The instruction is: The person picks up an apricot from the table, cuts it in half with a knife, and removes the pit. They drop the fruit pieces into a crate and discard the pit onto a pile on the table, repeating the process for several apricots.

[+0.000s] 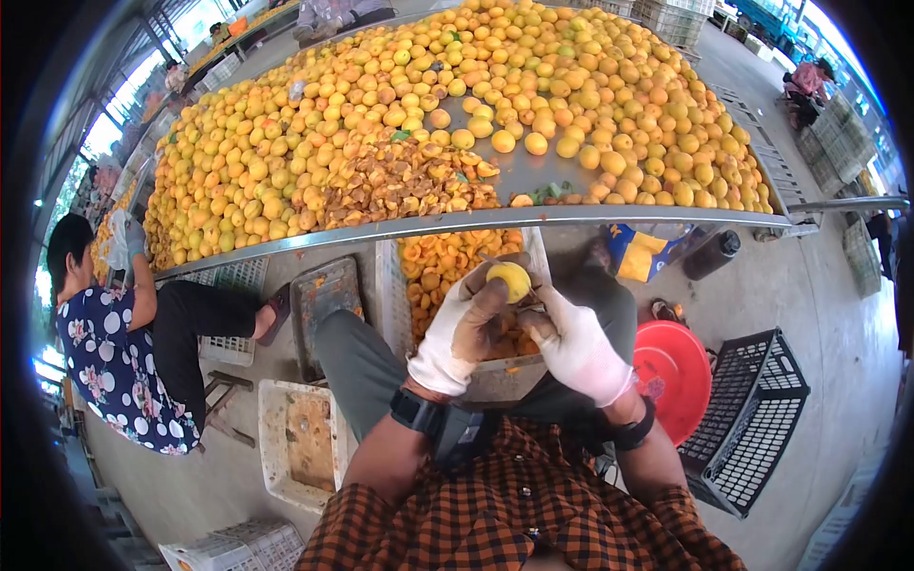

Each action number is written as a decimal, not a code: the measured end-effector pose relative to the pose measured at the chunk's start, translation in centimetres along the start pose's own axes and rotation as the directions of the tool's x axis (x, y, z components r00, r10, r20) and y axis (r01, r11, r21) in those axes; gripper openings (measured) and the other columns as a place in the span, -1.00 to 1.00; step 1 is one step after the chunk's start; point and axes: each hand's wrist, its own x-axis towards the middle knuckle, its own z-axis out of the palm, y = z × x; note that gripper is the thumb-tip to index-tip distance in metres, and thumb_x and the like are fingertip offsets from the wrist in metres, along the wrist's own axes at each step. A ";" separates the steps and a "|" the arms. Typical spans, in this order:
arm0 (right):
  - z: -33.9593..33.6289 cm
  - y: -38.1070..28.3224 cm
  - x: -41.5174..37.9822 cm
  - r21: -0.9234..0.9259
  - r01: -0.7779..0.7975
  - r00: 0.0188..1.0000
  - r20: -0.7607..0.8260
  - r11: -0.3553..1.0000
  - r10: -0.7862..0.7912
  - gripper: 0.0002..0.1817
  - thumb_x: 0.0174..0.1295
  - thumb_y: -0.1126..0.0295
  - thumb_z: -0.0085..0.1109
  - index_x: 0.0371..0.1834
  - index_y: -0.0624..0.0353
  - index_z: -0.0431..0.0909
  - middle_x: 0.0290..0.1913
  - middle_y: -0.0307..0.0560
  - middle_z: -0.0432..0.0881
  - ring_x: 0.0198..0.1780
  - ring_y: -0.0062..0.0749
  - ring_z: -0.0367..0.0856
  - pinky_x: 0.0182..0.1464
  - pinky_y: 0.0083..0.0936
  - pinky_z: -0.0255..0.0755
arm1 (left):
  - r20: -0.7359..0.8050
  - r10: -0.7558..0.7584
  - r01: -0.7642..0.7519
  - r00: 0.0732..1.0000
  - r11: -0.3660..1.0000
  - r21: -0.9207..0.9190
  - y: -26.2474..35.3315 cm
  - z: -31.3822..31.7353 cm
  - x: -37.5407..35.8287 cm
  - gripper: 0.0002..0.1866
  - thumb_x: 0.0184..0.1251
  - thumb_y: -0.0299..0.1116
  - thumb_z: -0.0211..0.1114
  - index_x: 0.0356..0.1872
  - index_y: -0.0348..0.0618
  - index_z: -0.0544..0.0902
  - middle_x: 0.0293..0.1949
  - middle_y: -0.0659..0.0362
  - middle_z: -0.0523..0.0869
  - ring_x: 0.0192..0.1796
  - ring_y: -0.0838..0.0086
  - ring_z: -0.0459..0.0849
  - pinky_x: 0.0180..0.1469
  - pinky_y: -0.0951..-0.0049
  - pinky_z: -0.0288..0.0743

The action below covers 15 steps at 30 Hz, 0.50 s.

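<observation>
A yellow apricot (pixel 509 282) is held in my left hand (pixel 466 324), which wears a white glove stained brown at the fingers. My right hand (pixel 581 344), gloved too, touches the fruit's right side with its fingers bent together; a small thin thing seems to be pinched there, too small to name. Below both hands stands a white crate (pixel 388 285) of split apricot pieces (pixel 433 266). Beyond them, a metal-edged table (pixel 457 222) bears a large heap of whole apricots (pixel 314 124) and a pile of brownish cut pieces (pixel 409 179).
At the left sits a person (pixel 124 352) beside the table. A dark tray (pixel 327 295) and a pale tub (pixel 297 438) lie on the floor. On the right are a red basin (pixel 671 376), a black crate (pixel 747 419), a dark bottle (pixel 712 255) and a blue-yellow bag (pixel 643 252).
</observation>
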 end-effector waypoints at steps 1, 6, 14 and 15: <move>-0.2 0.3 0.0 0.006 -0.003 1.000 0.005 1.000 0.002 -0.72 0.25 0.40 0.09 -0.02 0.26 0.37 -0.39 0.23 0.60 -0.22 0.16 0.59 -0.29 -0.27 0.49 | -0.008 -0.002 0.002 1.000 1.000 0.001 0.5 -0.4 0.0 -0.24 0.12 0.07 0.32 0.22 -0.27 0.35 0.01 0.11 0.59 0.09 0.41 0.54 0.17 0.37 0.43; 1.4 1.1 -0.4 0.206 -0.035 0.998 -0.044 0.978 0.045 -0.77 0.29 0.41 0.05 -0.07 0.31 0.41 -0.32 0.16 0.61 -0.23 -0.13 0.64 -0.22 -0.43 0.47 | -0.036 0.009 -0.006 0.999 0.998 0.064 -0.6 0.3 0.3 -0.36 0.22 -0.04 0.29 0.21 -0.25 0.37 -0.03 0.14 0.59 0.03 0.46 0.54 0.13 0.41 0.42; -0.8 1.2 -0.8 0.170 -0.075 0.990 0.132 0.983 0.052 -0.73 0.31 0.35 0.02 -0.06 0.34 0.44 -0.31 0.00 0.63 -0.23 -0.39 0.60 -0.14 -0.50 0.46 | 0.039 -0.080 0.074 0.996 0.987 0.143 1.9 -0.2 -0.2 -0.33 0.14 -0.10 0.38 0.20 -0.26 0.38 0.01 0.14 0.59 0.05 0.44 0.56 0.07 0.42 0.47; -1.0 1.4 -0.8 0.170 -0.076 0.989 0.137 0.983 0.053 -0.73 0.31 0.35 0.02 -0.06 0.34 0.44 -0.31 0.00 0.63 -0.23 -0.39 0.60 -0.14 -0.50 0.46 | 0.077 -0.136 0.102 0.988 0.933 0.345 2.6 -0.3 0.0 -0.36 0.13 -0.14 0.39 0.18 -0.28 0.41 -0.01 0.15 0.60 0.03 0.48 0.55 0.05 0.47 0.46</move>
